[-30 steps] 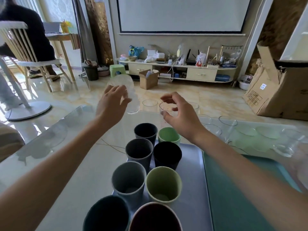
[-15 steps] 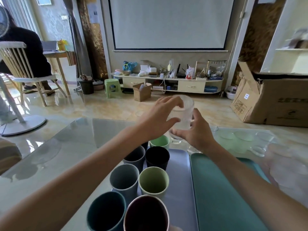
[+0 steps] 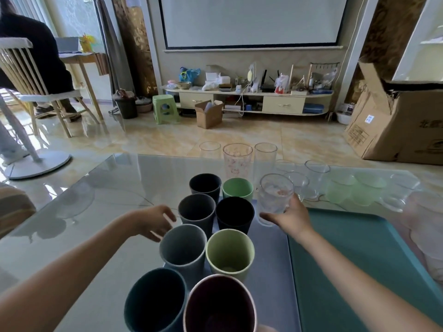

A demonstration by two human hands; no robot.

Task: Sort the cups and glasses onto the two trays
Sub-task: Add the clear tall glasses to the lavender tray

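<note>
My right hand (image 3: 291, 218) grips a clear glass (image 3: 275, 196) from below, upright, over the far seam between the grey tray (image 3: 273, 271) and the teal tray (image 3: 354, 259). My left hand (image 3: 155, 221) hovers with fingers apart and nothing in it, left of the cups. Several coloured cups stand in two rows on the grey tray, among them a black cup (image 3: 235, 215) and a light green cup (image 3: 230, 254). More clear glasses (image 3: 237, 160) and pale green glasses (image 3: 345, 190) stand on the table beyond the trays.
The glass-topped table (image 3: 96, 207) extends to the left. Clear glasses (image 3: 398, 195) crowd the far right edge. Beyond the table are a tiled floor, a cardboard box (image 3: 398, 125), a TV cabinet and a person on a chair at the left.
The glass passed from my left hand to my right hand. My left hand let go and dropped back to the left; my right hand lowered the glass toward the trays.
</note>
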